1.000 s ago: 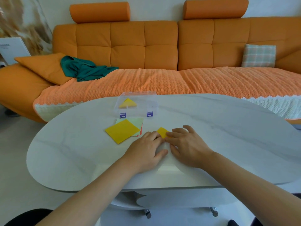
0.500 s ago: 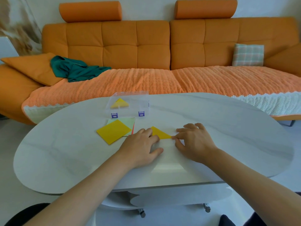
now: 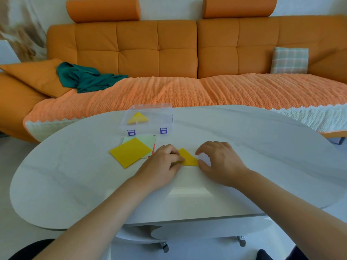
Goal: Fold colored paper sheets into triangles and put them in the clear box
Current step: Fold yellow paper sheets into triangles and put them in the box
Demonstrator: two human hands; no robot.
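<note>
A folded yellow paper triangle lies on the white table between my hands. My left hand covers its left corner and pinches it between fingers and thumb. My right hand sits just right of it, fingers arched over the table, with the thumb tip touching the triangle's right corner. Behind them stands the clear box with purple latches. Another yellow triangle lies inside it.
A yellow square sheet tops a small stack of pale green and red sheets left of my left hand, in front of the box. An orange sofa with a teal cloth runs behind the table.
The triangle is flatter and more of it shows. My right hand has drawn back to its right corner, and my left hand has moved onto its left corner. The camera has come closer.
</note>
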